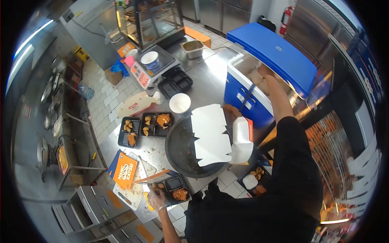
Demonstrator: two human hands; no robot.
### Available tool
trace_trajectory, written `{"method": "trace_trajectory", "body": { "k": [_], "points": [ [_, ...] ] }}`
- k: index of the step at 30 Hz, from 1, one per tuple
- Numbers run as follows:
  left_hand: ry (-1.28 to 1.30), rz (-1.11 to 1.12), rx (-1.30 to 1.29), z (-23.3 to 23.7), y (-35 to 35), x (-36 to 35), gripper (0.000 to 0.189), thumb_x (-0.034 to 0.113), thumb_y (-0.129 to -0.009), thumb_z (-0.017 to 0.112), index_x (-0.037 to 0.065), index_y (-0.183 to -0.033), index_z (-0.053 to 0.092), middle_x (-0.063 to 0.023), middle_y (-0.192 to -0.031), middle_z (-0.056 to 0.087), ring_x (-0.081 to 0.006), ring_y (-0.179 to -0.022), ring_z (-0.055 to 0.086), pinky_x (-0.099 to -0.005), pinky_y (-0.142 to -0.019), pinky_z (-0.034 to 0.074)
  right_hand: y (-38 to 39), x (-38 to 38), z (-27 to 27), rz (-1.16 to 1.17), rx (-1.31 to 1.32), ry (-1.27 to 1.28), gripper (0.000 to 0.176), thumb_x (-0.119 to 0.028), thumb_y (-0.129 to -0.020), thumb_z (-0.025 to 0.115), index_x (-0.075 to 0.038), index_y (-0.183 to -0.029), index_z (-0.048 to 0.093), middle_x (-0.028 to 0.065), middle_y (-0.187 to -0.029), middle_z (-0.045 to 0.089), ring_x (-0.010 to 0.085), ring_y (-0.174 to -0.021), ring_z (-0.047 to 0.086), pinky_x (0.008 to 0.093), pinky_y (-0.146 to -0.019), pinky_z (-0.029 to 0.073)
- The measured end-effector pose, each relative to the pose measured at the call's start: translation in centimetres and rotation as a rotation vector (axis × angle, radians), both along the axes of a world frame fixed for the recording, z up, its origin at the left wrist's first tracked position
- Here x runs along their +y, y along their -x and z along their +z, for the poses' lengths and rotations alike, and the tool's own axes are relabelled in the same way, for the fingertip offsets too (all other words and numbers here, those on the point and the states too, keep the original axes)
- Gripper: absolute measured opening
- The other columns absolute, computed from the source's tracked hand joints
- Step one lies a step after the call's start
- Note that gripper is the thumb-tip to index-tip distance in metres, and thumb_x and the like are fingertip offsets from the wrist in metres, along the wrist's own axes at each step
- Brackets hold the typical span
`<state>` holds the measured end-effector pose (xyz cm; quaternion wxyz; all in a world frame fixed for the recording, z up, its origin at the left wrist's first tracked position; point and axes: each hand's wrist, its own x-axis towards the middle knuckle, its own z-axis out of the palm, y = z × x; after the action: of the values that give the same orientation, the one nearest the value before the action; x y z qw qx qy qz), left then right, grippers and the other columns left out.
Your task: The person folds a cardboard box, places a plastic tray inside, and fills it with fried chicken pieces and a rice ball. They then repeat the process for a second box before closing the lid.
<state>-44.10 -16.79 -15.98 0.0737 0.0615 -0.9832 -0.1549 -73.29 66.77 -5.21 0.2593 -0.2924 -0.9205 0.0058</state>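
Observation:
My left hand (156,198), in a clear plastic glove, grips the left end of a black food tray (184,201) at the table's front edge. A breaded fried cutlet (180,194) and small browned pieces lie in that tray. An orange-and-blue printed card sleeve (154,176) stands along its far side. My right hand (265,71) reaches inside a blue-and-white cooler box (248,94) under its tilted blue lid (275,54). Pale, bag-like contents (256,77) surround that hand, and its fingers are mostly hidden.
A large black pan (178,148) sits mid-table under an unfolded white carton (210,133). Two filled black trays (157,124) lie left of it. A white bowl (180,103), a scale (142,77) and a glass display case (150,24) stand farther back. Printed MANG KATSU packaging (125,171) covers a cutting board.

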Motion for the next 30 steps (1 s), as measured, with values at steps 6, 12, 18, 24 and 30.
{"method": "trace_trajectory", "body": {
  "k": [6,12,18,24,30],
  "points": [
    [-0.011,0.071,-0.041,1.9,0.9,1.2,0.062,0.032,-0.079,0.067,0.005,-0.134,0.056,-0.023,-0.096,0.069,-0.0435,-0.089,0.064,-0.0524,-0.079,0.05,-0.5,-3.5,1.6,0.037,-0.159,-0.009,0.079,-0.031,-0.083,0.07,-0.004,-0.148,0.036,0.0257,-0.152,0.037,0.0413,-0.144,0.031,0.0444,-0.119,0.028],
    [-0.066,0.051,-0.126,-1.2,0.4,-1.3,0.067,0.029,-0.083,0.07,0.005,-0.143,0.051,-0.0227,-0.106,0.069,-0.0392,-0.092,0.065,-0.0492,-0.082,0.051,-3.3,-9.6,6.9,0.234,-0.256,0.528,0.037,-0.037,-0.087,0.064,-0.004,-0.102,0.073,0.0178,-0.093,0.074,0.0321,-0.079,0.072,0.0485,-0.069,0.057],
    [-0.233,0.111,0.325,1.4,-2.3,-3.2,0.028,0.025,-0.093,0.063,0.001,-0.108,0.068,-0.021,-0.1,0.07,-0.0396,-0.092,0.067,-0.0462,-0.084,0.052,-13.0,-19.1,14.0,0.324,0.181,0.392,0.063,-0.036,-0.094,0.064,-0.001,-0.141,0.041,0.0177,-0.125,0.056,0.0257,-0.096,0.064,0.0355,-0.07,0.056],
    [-0.496,0.039,-0.04,3.2,-4.7,-6.2,0.015,0.021,-0.09,0.067,0.007,-0.095,0.072,-0.0154,-0.08,0.07,-0.0285,-0.071,0.068,-0.0394,-0.065,0.053,-25.2,-48.1,6.5,0.663,-0.056,1.938,0.049,-0.026,-0.1,0.05,0.0,-0.14,0.045,0.0175,-0.131,0.057,0.0329,-0.108,0.064,0.0486,-0.082,0.057],
    [-0.415,-0.007,0.136,0.4,-4.3,-6.9,0.012,0.013,-0.088,0.069,0.005,-0.096,0.072,-0.0157,-0.077,0.069,-0.0298,-0.072,0.069,-0.0392,-0.067,0.054,-27.9,-69.3,-6.6,0.736,-0.776,2.123,0.044,-0.023,-0.097,0.053,-0.009,-0.138,0.045,0.0137,-0.126,0.059,0.0262,-0.105,0.062,0.0401,-0.072,0.054]
  ]
}}
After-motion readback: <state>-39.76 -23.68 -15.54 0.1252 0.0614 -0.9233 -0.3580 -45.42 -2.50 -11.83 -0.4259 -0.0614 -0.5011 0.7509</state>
